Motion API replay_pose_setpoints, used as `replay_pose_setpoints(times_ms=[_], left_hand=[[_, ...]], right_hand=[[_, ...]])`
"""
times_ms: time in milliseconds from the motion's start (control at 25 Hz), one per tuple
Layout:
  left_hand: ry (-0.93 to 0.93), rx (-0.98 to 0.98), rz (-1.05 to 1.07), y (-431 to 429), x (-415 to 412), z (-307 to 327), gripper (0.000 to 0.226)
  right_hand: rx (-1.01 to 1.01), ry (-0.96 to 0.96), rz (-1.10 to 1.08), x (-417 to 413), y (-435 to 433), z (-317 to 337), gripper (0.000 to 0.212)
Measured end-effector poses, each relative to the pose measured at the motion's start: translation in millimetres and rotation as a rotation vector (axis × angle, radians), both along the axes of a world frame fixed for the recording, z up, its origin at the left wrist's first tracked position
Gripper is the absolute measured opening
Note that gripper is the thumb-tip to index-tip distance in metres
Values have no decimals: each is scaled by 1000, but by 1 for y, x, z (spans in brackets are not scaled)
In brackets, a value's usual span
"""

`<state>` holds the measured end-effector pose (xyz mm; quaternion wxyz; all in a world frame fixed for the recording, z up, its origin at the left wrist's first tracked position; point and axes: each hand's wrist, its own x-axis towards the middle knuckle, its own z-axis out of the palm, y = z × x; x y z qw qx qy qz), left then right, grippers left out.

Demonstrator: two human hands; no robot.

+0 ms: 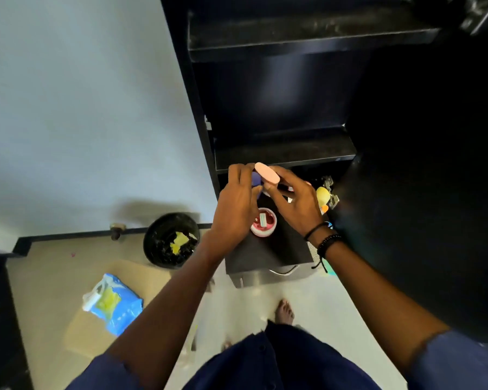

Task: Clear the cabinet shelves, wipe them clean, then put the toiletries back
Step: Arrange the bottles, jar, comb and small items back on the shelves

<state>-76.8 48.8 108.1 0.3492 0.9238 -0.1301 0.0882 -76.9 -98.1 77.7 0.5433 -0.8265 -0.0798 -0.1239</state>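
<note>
R hand [292, 201] gripping smooth pink oval bar [266, 172]; L hand [237, 204] curling round a purple rounded item [256, 180], both hovering w/ matte black cabinet [285, 149] behind.

Before the black cabinet [197, 114], the right hand [296, 201] pinches a pink oval bar [266, 172]; the left hand [237, 204] grips something purple [256, 180] (mostly hidden).

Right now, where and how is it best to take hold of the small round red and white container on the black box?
Grip the small round red and white container by its outer rim, coming from above. It sits upright and open on the black box, so a side grip across its round wall likely keeps it level.
</note>
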Motion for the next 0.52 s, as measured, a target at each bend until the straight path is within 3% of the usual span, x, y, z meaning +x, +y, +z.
replay_pose_setpoints(times_ms=[520], left_hand=[[-302, -218, -90, 39, -15, 172, 41]], right_hand=[[111, -293, 31, -39, 20, 182, 38]])
